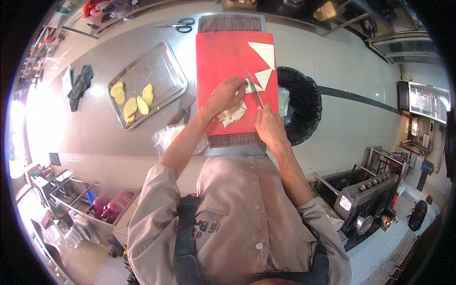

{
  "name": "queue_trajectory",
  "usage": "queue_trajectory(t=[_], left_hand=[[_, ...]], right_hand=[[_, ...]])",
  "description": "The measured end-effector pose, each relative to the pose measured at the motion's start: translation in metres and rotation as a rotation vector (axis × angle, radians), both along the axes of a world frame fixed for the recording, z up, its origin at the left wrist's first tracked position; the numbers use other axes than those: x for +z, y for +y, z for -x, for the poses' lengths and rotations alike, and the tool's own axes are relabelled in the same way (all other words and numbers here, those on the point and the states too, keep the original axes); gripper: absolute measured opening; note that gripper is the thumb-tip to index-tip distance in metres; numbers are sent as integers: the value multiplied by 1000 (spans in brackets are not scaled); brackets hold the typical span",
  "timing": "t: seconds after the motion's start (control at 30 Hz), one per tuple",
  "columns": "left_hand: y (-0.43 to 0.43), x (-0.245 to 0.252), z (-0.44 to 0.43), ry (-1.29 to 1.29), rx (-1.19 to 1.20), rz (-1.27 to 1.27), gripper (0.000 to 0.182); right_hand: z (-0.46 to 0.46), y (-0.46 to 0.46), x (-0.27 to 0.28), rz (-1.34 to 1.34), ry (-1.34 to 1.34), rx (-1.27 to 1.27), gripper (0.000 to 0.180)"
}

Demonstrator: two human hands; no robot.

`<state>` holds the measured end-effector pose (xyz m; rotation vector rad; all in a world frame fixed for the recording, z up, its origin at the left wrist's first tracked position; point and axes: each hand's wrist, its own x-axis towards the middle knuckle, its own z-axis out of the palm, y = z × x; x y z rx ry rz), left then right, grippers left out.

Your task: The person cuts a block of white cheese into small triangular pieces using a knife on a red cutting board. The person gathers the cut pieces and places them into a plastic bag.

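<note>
A red cutting board (224, 53) lies before me on a dark woven mat (229, 24). My right hand (270, 124) grips a kitchen knife (253, 84), its blade pointing away from me across a pale, thin flat sheet piece (253, 87). My left hand (231, 91) rests bent on the board just left of the blade, its fingertips at that piece; whether they pinch it is unclear. Larger pale triangles (264, 53) lie at the board's upper right. Below my left hand is a heap of small cut pale pieces (233, 114).
Left of the board, a metal tray (171, 92) holds peeled yellow slices (130, 107). Nearby are a second knife (181, 111), a clear plastic bag (167, 137), scissors (183, 25) and a dark cloth (81, 85). A black-lined bin (306, 107) stands at the right.
</note>
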<state>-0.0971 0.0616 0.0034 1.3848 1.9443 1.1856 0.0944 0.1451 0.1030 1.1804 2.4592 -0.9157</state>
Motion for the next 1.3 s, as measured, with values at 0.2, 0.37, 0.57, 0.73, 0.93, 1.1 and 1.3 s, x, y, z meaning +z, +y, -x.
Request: queue_trajectory(t=[0.2, 0.37, 0.57, 0.73, 0.93, 1.1, 1.3], left_hand=[[6, -2, 2, 154, -66, -27, 28], [8, -8, 4, 171, -72, -40, 28], [8, -9, 4, 145, -60, -29, 27], [8, -11, 4, 175, -35, -60, 25], [6, -9, 6, 140, -88, -32, 26], [3, 0, 4, 214, -106, -13, 31], [-2, -1, -5, 317, -53, -93, 34]], right_hand=[[5, -4, 3, -38, -12, 30, 33], [8, -4, 7, 9, -61, 13, 30], [10, -4, -4, 40, -116, -16, 28], [9, -13, -38, 6, -50, -54, 27], [10, -15, -72, -7, 154, -89, 31], [3, -13, -71, -21, 130, -88, 31], [0, 23, -59, -80, 137, 35, 34]])
